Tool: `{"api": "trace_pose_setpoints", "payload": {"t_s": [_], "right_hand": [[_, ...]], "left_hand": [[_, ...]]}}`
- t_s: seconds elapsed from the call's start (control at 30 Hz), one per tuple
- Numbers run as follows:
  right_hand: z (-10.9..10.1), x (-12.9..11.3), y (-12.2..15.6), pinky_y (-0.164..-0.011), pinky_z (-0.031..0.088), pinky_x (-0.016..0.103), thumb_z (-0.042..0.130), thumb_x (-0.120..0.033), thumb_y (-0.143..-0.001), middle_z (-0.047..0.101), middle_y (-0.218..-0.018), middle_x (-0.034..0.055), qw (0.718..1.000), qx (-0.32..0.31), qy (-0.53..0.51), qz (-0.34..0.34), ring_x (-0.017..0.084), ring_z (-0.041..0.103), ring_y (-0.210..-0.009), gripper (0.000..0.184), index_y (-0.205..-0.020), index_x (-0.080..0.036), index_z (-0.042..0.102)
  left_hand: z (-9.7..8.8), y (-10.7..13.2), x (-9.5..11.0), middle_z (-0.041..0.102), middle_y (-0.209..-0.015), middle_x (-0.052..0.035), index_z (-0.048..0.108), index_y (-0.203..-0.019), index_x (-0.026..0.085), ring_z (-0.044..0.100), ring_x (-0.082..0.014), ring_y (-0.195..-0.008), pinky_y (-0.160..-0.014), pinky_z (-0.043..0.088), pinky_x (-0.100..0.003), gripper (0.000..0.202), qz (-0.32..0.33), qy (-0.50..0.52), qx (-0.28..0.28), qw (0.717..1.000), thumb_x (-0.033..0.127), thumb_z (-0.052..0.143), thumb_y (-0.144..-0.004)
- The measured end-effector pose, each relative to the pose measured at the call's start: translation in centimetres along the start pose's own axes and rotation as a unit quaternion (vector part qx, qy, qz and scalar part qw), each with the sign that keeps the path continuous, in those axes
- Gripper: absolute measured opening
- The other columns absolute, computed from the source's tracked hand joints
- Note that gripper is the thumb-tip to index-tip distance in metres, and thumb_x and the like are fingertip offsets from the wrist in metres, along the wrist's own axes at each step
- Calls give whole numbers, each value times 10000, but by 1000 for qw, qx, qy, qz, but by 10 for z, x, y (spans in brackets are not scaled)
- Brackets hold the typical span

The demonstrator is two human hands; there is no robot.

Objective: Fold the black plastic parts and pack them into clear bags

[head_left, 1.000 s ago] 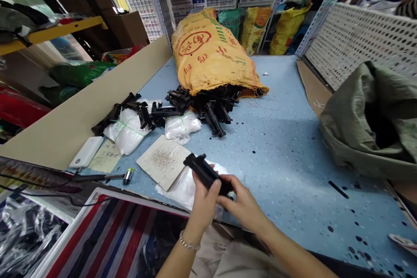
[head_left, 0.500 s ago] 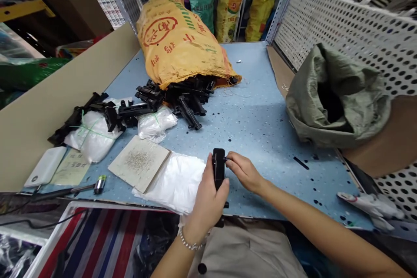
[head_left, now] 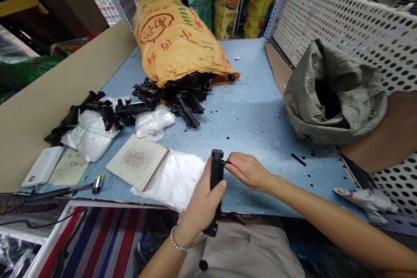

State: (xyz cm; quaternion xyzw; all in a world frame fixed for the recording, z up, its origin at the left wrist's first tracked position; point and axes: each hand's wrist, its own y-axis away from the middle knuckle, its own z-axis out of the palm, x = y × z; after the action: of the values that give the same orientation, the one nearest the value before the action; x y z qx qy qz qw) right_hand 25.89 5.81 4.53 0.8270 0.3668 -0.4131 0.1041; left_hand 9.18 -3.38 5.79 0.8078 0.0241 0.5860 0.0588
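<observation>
My left hand (head_left: 202,202) is wrapped round a long black plastic part (head_left: 216,169), held upright over the near edge of the blue table (head_left: 254,113). My right hand (head_left: 249,171) is pinched at the part's upper right side, fingertips pressed against it; what the pinch holds is too small to see. A white plastic bag (head_left: 174,179) lies flat just left of my hands. Beside the bag sits a beige board (head_left: 137,160) strewn with tiny metal pieces.
A yellow sack (head_left: 176,34) spills several black parts (head_left: 185,97) onto the table's middle. Two tied white bags (head_left: 89,134) lie at the left, with a white power bank (head_left: 41,166) and a tool (head_left: 65,189). A green sack (head_left: 335,91) stands open at the right by perforated panels.
The view swung right and down. The black part went from lying slanted in both hands to standing upright in my left hand, and my right hand moved to pinch at its upper side.
</observation>
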Motion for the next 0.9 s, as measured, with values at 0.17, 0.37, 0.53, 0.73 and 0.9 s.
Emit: {"api": "trace_pose_setpoints", "payload": {"t_s": [0.17,0.37,0.53,0.73,0.9], "right_hand": [[17,-10,2,-446,306,257,217,-568,-953,347,-532,-61,923,-65,-314,212,108,316,-435,477,-708,-222,435],[-13,-11,-5,-653,383,331,419,-451,-949,591,-827,79,986,-49,149,-60,202,506,-748,312,-883,-191,578],[-24,-11,-8,-611,324,326,362,-252,-978,591,-754,78,919,-137,287,-231,189,464,-683,302,-790,-206,593],[-12,3,-7,-565,320,300,401,-366,-966,537,-654,42,937,-79,248,-231,161,433,-596,345,-687,-210,531],[6,1,-4,-543,327,287,392,-431,-949,482,-617,14,983,-42,104,-143,146,411,-563,377,-660,-203,472]], "left_hand": [[-2,6,-2,333,-1510,-161,148,-1513,198,332,-324,-1380,-1112,292,-520,717,2,-62,20,998,349,489,-900],[-31,-3,5,661,-1093,-75,415,-1393,239,651,-249,-899,-789,544,-400,547,-133,159,-98,973,413,497,-881],[-34,-1,12,642,-804,-24,494,-1327,209,605,-177,-613,-596,514,-321,516,-204,209,-164,942,376,542,-841],[-33,6,6,662,-922,-56,446,-1368,215,615,-190,-699,-687,520,-340,546,-167,194,-150,955,416,522,-867],[-29,10,6,615,-1218,-99,375,-1425,238,602,-292,-1057,-901,483,-427,569,-108,118,-123,979,403,491,-894]]}}
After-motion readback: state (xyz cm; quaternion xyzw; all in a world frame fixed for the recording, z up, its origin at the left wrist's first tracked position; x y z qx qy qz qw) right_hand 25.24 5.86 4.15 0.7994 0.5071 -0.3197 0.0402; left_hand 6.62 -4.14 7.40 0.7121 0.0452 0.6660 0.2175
